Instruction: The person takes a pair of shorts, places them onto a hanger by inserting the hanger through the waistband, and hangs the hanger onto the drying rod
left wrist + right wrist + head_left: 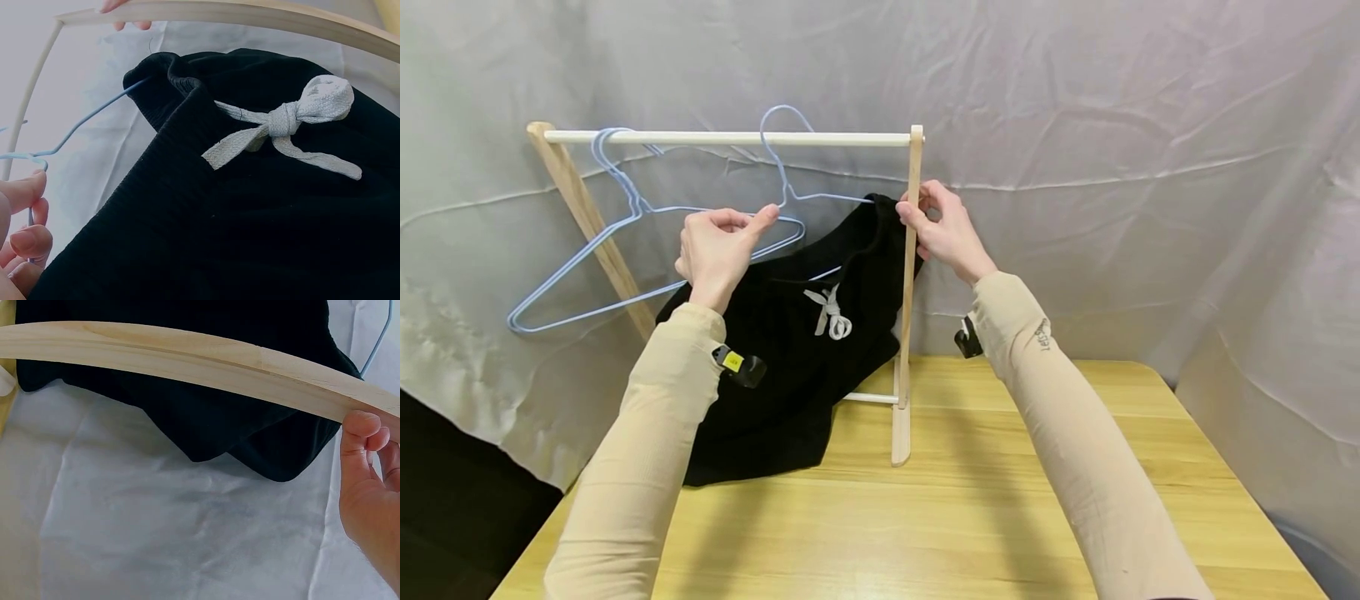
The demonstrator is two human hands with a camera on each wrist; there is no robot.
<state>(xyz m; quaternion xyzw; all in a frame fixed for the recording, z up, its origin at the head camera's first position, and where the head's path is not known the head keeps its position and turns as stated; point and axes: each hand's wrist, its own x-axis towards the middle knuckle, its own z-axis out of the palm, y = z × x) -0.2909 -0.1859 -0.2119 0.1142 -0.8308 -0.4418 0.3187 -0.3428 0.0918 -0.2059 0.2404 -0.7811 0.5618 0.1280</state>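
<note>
Black shorts (775, 367) with a white drawstring (284, 122) tied in a bow hang slanted, higher at their right end. A light blue hanger (785, 179) runs into their waistband. Its hook loops above the rack's white rail; whether it rests there I cannot tell. My left hand (718, 250) pinches the hanger's wire below the hook, between thumb and fingers. At the right end, my right hand (951, 229) grips the upright (910, 275) of the wooden rack, thumb in front. Its other fingers are partly hidden by the wood.
More blue hangers (576, 262) hang from the rail (715, 138) at the left, overlapping behind my left hand. The rack's foot (901, 437) stands on a wooden table (925, 533). A grey cloth backdrop (1120, 167) hangs behind.
</note>
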